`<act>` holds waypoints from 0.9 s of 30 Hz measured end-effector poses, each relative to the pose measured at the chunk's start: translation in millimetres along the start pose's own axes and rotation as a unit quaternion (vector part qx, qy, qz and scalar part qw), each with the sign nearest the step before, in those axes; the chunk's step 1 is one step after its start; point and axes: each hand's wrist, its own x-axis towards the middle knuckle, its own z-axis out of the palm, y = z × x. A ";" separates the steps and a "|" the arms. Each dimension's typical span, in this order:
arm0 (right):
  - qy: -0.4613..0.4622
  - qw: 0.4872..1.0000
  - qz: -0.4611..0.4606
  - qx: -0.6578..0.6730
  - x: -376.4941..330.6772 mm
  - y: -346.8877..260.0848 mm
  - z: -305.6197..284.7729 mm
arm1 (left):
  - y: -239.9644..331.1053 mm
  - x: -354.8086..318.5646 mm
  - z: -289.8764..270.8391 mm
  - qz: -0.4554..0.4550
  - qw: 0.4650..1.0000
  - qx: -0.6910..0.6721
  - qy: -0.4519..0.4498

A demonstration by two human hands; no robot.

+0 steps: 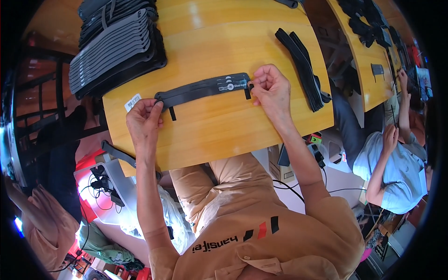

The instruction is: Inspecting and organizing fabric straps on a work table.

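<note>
Black strap [203, 88] flat on table [224, 135]; left hand [143, 122], right hand [270, 88] pinch ends.

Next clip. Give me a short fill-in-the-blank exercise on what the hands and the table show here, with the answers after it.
1. Both hands pinch the ends of one long black ____ lying flat on the wooden table.
2. The left hand holds the end nearest a small white ____.
3. Beyond the left hand sits a tall ____ of grey and black straps.
4. A smaller bundle of black straps lies to the ____ of the right hand.

Answers: strap; label; stack; right
</note>
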 end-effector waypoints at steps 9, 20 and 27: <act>0.009 1.000 -0.005 -0.024 0.2 -2.4 1.2 | 1.9 -0.4 1.0 0.005 1.000 -0.015 0.003; 0.014 0.999 -0.014 -0.035 -0.1 -0.6 1.9 | 1.7 0.3 2.2 0.004 1.000 -0.008 0.007; 0.017 0.999 -0.018 -0.039 -0.5 -1.2 2.4 | 1.7 -0.5 2.9 0.006 1.000 0.006 0.019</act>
